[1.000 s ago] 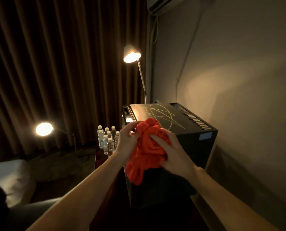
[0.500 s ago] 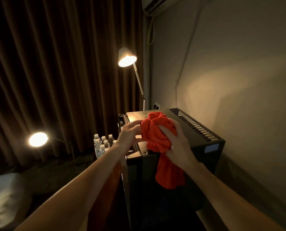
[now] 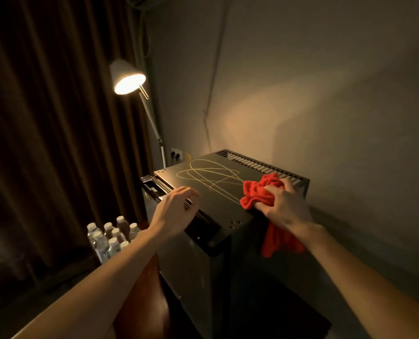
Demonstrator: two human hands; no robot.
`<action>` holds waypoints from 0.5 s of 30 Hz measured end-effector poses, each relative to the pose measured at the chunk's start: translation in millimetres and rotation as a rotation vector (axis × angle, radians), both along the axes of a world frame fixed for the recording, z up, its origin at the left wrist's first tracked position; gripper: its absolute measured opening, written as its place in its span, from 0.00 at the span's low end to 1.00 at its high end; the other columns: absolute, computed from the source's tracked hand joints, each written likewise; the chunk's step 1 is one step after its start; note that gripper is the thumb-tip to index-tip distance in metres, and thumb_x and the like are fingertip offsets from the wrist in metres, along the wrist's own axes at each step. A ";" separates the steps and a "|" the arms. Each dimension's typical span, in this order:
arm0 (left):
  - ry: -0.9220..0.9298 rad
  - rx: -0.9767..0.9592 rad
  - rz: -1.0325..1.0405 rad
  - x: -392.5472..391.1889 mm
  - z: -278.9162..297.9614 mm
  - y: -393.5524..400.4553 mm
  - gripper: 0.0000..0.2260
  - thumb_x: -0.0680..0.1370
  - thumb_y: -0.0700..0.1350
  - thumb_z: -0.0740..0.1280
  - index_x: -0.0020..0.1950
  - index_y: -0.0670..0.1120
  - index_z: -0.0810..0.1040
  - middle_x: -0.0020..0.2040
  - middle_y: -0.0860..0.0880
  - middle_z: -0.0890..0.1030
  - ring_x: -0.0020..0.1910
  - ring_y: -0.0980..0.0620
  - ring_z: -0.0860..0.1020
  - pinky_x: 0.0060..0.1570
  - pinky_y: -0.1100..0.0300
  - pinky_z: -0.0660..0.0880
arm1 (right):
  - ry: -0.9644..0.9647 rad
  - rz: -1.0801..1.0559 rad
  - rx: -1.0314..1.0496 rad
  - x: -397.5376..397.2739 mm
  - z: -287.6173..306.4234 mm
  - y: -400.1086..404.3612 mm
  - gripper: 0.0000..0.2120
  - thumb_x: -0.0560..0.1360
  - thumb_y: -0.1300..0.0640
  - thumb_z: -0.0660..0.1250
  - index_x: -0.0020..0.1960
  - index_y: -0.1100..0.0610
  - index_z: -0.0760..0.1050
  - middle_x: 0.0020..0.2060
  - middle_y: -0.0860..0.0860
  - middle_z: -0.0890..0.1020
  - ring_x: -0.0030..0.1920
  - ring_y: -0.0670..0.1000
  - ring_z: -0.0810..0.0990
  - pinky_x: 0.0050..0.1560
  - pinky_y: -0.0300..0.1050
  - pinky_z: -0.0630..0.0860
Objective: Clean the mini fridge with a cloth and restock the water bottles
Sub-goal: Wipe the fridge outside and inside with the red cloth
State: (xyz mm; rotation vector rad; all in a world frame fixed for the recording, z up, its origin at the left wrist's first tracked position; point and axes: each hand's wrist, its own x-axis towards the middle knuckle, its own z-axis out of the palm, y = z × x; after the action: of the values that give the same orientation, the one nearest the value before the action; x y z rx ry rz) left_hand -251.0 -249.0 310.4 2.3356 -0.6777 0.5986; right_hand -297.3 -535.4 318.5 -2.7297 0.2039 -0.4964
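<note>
A black mini fridge [image 3: 218, 192] stands against the wall, its top marked with pale looping scribbles. My right hand [image 3: 283, 206] grips a bunched red cloth [image 3: 259, 192] at the top's near right corner; a tail of the cloth hangs down the fridge's side. My left hand [image 3: 176, 210] hovers with loosely bent fingers over the top's left edge and holds nothing. Several water bottles [image 3: 110, 238] with white caps stand low at the left of the fridge, partly hidden by my left forearm.
A lit floor lamp [image 3: 129, 79] leans over the fridge from behind. Dark curtains [image 3: 56, 118] fill the left side. A plain wall [image 3: 325, 94] runs along the right. A vent grille [image 3: 254, 163] lines the fridge top's far edge. A wall socket [image 3: 176, 154] sits behind the fridge.
My left hand let go of the cloth. My right hand carried the cloth to the fridge top's right corner. The camera moved closer, looking down on the scribbled top.
</note>
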 end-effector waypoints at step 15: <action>-0.047 0.168 -0.256 39.7 -11.0 -4.2 0.11 0.77 0.47 0.66 0.58 0.51 0.80 0.55 0.54 0.81 0.55 0.53 0.77 0.57 0.51 0.74 | 0.057 -0.031 -0.122 -16.4 11.5 67.3 0.21 0.74 0.41 0.68 0.65 0.44 0.76 0.68 0.50 0.71 0.63 0.56 0.74 0.63 0.51 0.74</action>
State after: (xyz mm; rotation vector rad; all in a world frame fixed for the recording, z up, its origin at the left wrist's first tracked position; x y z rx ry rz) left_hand -211.2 -253.2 299.4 2.3397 -1.0665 0.4982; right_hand -313.8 -468.1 330.0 -2.8658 0.2389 -0.4543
